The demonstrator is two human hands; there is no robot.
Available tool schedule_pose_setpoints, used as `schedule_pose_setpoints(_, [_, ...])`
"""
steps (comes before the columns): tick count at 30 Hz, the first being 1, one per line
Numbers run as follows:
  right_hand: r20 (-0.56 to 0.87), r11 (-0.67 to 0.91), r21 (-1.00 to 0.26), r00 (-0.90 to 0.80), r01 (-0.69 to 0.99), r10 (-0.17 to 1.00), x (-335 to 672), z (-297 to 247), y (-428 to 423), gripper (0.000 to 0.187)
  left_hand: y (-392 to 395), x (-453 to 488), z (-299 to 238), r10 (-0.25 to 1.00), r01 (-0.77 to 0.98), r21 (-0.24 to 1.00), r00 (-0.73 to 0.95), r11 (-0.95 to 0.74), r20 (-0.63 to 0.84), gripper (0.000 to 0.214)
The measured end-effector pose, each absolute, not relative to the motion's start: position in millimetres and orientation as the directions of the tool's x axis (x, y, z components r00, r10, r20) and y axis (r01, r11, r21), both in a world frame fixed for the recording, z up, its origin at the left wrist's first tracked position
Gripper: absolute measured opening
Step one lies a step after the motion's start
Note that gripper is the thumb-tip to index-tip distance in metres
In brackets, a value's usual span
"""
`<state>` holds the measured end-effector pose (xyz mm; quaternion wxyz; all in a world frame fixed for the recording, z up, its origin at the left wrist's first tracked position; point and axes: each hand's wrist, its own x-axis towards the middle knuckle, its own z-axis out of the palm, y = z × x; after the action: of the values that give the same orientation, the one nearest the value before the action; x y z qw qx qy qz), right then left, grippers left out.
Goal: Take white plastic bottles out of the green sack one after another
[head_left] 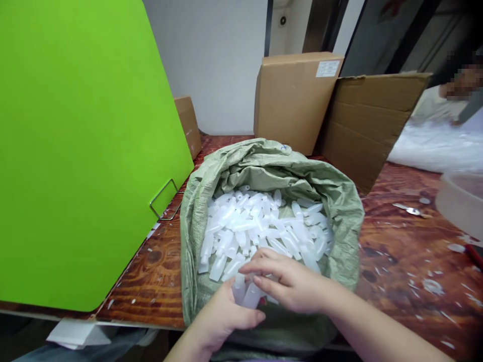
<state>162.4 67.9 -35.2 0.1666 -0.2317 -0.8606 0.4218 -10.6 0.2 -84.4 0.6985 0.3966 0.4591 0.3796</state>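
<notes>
A green woven sack [345, 216] with a rolled-down rim holds a heap of small translucent white plastic tubes [260, 221]. Over the near side of its opening, my left hand [228, 314] is closed around a few plastic tubes [252, 295], thumb toward me. My right hand [289, 281] comes in from the right with bent fingers, closed at the upper ends of those same tubes. Its fingertips partly cover them, so how many are held is hard to make out. More tubes lie just beyond both hands.
A large green board [86, 151] with a wire stand [166, 201] stands at left. Cardboard boxes [294, 100] are behind the sack. On the wooden table [396, 251] at right lie scraps, a small metal tool [412, 210] and a pale tub [460, 201]. Another person [462, 83] is at far right.
</notes>
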Motion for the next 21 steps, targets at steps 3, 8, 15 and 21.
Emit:
schedule_pose_setpoints(3, [0.132,0.558,-0.794,-0.828,0.241,0.545,169,-42,64,0.028,-1,-13,-84,0.896,-0.151,0.906,0.284,0.394,-0.342,0.043])
schedule_pose_setpoints(8, [0.241,0.597,-0.789,-0.821,0.144,0.518,185,-47,62,0.023,0,-15,-86,0.870,-0.141,0.896,0.343,0.421,-0.355,0.052])
schedule_pose_setpoints(15, [0.302,0.473,-0.877,-0.857,-0.078,0.419,200,-40,62,0.013,5,-8,-80,0.699,-0.175,0.789,0.600,0.589,-0.389,0.045])
schedule_pose_setpoints(21, [0.132,0.598,-0.763,-0.847,0.245,0.515,202,-38,61,0.020,8,-9,-79,0.705,-0.107,0.790,0.533,0.604,-0.467,0.047])
